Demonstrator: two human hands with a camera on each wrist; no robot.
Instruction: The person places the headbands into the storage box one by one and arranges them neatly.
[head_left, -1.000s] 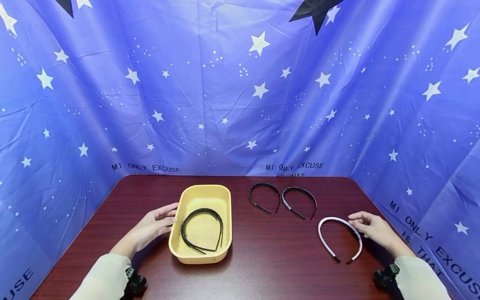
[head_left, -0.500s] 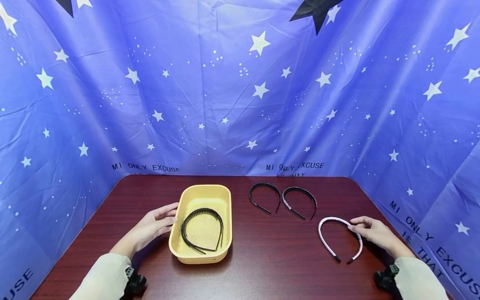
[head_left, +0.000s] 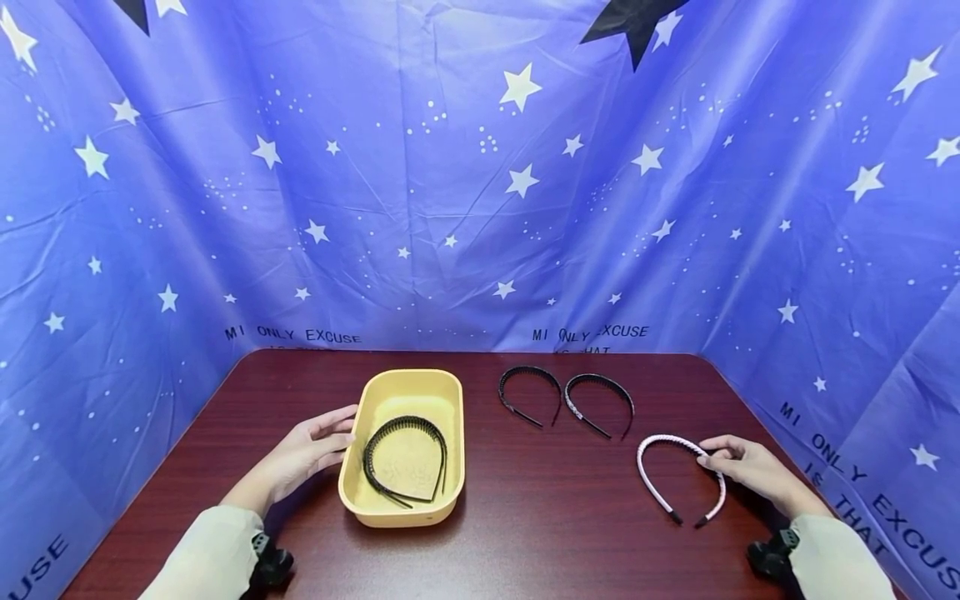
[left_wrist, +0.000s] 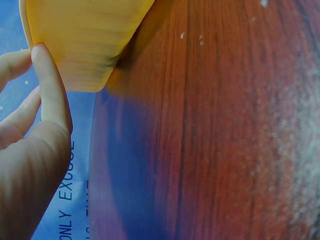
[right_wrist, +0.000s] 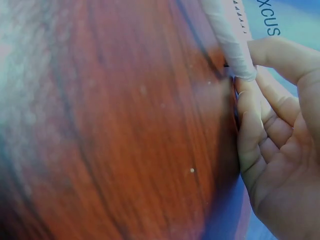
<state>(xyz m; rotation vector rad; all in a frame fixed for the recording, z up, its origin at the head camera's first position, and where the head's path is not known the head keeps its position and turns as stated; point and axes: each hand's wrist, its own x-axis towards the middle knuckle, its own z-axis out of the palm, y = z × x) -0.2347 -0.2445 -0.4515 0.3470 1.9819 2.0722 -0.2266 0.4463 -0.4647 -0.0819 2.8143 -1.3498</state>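
Tally: one black headband (head_left: 405,422) inside yellow bin (head_left: 405,517); right of it, two dark headbands (head_left: 600,377) left outside, pink headband (head_left: 666,438) pinched in my right hand (head_left: 753,472); left hand (head_left: 300,457), fingers extended, touching bin's wall.

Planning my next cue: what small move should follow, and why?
Probably lift the pink headband slightly: the right hand pinches its side, it appears to rest on the table, and the left hand touches the yellow tray holding a black headband.
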